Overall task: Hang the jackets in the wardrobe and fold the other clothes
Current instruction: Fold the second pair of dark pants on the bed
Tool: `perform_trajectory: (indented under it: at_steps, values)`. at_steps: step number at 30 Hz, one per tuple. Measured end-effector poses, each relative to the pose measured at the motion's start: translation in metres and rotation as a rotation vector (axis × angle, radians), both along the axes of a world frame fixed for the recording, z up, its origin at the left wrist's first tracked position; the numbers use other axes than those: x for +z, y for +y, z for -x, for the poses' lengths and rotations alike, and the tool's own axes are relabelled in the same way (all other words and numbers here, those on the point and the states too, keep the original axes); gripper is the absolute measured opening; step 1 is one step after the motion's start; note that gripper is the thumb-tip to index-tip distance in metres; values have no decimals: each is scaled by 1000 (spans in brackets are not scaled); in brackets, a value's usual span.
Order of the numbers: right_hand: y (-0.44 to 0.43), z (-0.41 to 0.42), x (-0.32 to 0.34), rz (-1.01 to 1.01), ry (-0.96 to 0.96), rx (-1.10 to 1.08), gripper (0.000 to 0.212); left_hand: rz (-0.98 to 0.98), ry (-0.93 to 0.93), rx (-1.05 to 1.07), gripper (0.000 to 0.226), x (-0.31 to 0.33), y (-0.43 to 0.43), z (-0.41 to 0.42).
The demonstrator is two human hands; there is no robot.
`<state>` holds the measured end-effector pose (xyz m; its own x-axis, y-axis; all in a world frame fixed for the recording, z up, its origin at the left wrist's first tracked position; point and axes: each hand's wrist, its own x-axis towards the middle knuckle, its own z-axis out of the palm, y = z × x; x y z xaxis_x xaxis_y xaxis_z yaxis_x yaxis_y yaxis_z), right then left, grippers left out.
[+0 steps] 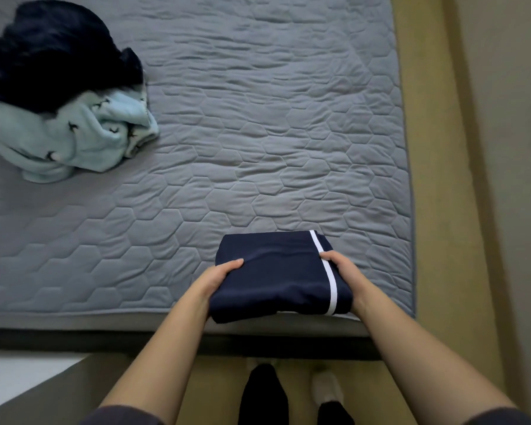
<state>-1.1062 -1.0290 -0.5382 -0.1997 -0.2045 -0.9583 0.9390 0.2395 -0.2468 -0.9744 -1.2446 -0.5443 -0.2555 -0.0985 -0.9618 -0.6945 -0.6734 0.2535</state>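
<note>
a grey quilted bed cover (258, 133) is filling most of the view, its hexagon stitching running up to the yellowish floor (436, 210) along the right side. at the far left of the bed an unfolded heap is lying: a black garment (52, 53) is sitting on top of a pale blue garment (74, 139) printed with small dark figures (too small to make out). well apart from that heap, at the near edge of the bed toward the right, a folded navy garment (276, 277) is lying as a neat rectangle, a white stripe (331, 289) running down its right side; whether it is resting fully on the cover or slightly lifted i cannot tell. the left hand (219, 277) is gripping its left edge, thumb on top and fingers tucked out of sight underneath. the right hand (344, 276) is gripping the right edge likewise, thumb touching the stripe. below, a foot in a pale sock (327, 391) is standing on the floor.
</note>
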Motion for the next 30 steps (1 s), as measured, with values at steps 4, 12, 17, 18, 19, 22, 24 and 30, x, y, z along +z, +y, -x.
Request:
perform_trajectory:
  at_steps: [4,12,17,18,19,22,24,30]
  values:
    - [9,-5,57,59,14,107,30,73,4,30,41,65,18,-29]
    - [27,-51,181,300,22,311,22,262,94,387,17,212,92,-126]
    - [30,-101,263,386,8,554,19,347,115,696,16,289,162,-204]
    - [29,-116,278,395,12,613,18,365,108,760,17,303,177,-223]
    - [29,-132,292,406,13,671,17,376,115,822,19,316,193,-243]
    - [26,-192,327,454,14,848,16,443,148,992,19,349,244,-309]
    - [26,-242,347,481,9,996,15,536,106,1104,22,367,281,-357]
    - [54,-441,401,577,5,1443,15,773,67,1439,16,414,417,-518]
